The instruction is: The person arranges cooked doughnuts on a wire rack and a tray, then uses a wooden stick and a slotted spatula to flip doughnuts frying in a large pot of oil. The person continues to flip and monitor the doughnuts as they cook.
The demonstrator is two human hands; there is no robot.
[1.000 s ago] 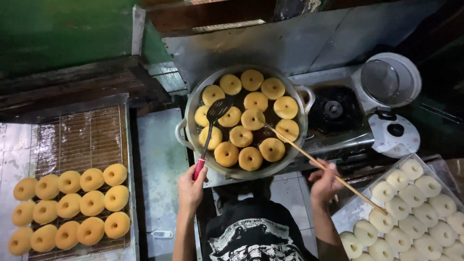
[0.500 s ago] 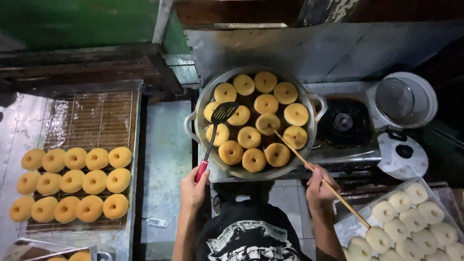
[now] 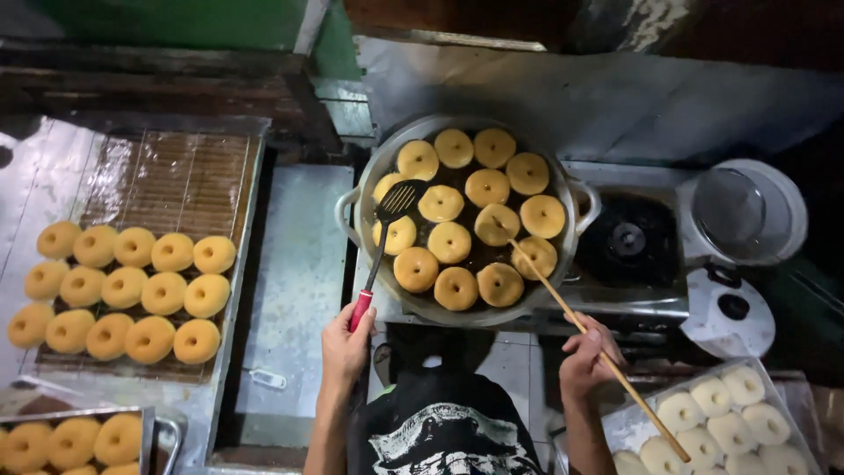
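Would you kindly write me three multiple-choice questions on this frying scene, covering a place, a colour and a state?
1. Where do the fried doughnuts cool?
A. on a wire rack to the person's left
B. on the burner
C. on the floor

2. What colour is the grip of the slotted spatula?
A. blue
B. red
C. white

3. What is the state of the second burner?
A. holds a kettle
B. covered by a lid
C. bare, no pot on it

Answers: 1 A, they sit in rows on the rack; 2 B, red shows above the left hand; 3 C, only the pan beside it holds anything.
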